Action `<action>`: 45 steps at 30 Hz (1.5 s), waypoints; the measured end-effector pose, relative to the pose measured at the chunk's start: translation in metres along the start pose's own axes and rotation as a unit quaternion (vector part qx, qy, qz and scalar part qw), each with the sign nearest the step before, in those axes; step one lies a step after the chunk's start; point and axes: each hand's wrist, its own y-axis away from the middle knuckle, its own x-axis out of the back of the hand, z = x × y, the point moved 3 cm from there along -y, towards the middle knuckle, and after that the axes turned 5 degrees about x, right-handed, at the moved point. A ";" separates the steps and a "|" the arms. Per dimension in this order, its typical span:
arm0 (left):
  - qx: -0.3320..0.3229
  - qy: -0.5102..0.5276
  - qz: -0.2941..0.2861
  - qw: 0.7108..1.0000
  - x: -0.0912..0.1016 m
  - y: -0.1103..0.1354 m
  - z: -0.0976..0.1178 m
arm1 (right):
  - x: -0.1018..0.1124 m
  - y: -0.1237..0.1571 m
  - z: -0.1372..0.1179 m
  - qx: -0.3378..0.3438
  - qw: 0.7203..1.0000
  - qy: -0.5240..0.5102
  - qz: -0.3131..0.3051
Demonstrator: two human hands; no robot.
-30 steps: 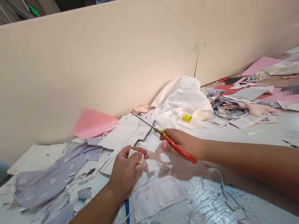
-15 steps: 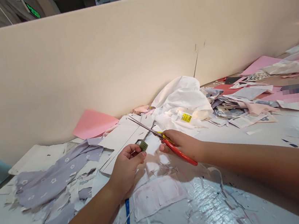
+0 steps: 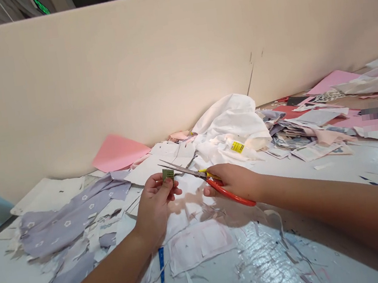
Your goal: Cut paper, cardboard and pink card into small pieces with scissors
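My left hand (image 3: 155,204) pinches a small green patterned piece (image 3: 168,175) between thumb and fingers, holding it up above the white table (image 3: 338,166). My right hand (image 3: 238,180) grips red-handled scissors (image 3: 228,193). Their steel blades (image 3: 180,169) are slightly apart and point left, with the tips right at the green piece. Under both hands lie white paper scraps and a pale pink-bordered cutout (image 3: 200,244).
Lilac flowered fabric (image 3: 66,218) lies at the left, a pink sheet (image 3: 117,152) leans on the beige partition (image 3: 165,65), crumpled white cloth (image 3: 231,122) and a yellow-labelled bottle (image 3: 236,146) sit behind. A blue pen (image 3: 162,272) lies near my left forearm. Papers pile up at the right.
The white scrap in my left hand has given way to a small green piece. The scissor blades swung down and left to meet it and opened slightly.
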 end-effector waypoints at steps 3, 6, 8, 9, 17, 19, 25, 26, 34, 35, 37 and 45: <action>-0.022 -0.014 -0.011 1.000 -0.001 0.001 0.001 | 0.001 0.001 0.000 0.002 1.000 0.004 -0.011; -0.032 -0.029 -0.008 0.999 -0.002 0.002 0.002 | 0.001 0.002 0.000 0.008 1.000 0.013 -0.013; -0.035 -0.037 -0.005 0.999 -0.002 0.002 0.002 | 0.000 0.002 0.000 0.012 1.000 0.013 -0.013; -0.036 -0.039 -0.006 0.999 -0.002 0.003 0.002 | 0.000 0.001 0.001 0.014 1.000 0.013 -0.014; -0.029 -0.040 -0.005 0.999 -0.004 0.004 0.002 | 0.000 0.000 0.000 0.011 1.000 0.019 -0.014; -0.034 -0.047 -0.006 0.998 -0.003 0.004 0.002 | 0.000 0.000 0.000 0.010 0.999 0.028 -0.013; -0.039 -0.057 -0.002 0.998 -0.001 0.004 0.000 | -0.001 -0.001 0.000 0.014 0.997 0.077 -0.007; -0.037 -0.053 -0.001 0.998 -0.001 0.004 0.000 | -0.002 -0.001 0.001 0.015 0.996 0.087 -0.006; -0.021 -0.036 -0.014 0.999 -0.003 0.004 -0.001 | -0.003 0.000 0.006 0.038 0.991 0.130 -0.010; -0.021 -0.039 -0.015 0.999 -0.003 0.004 -0.001 | -0.003 0.000 0.006 0.041 0.991 0.128 -0.013; -0.018 -0.040 -0.017 0.999 -0.003 0.005 0.000 | -0.003 0.000 0.006 0.048 0.992 0.119 -0.015; 0.020 0.014 -0.037 0.999 -0.005 0.005 0.000 | 0.002 -0.002 0.012 -0.014 0.998 0.002 0.059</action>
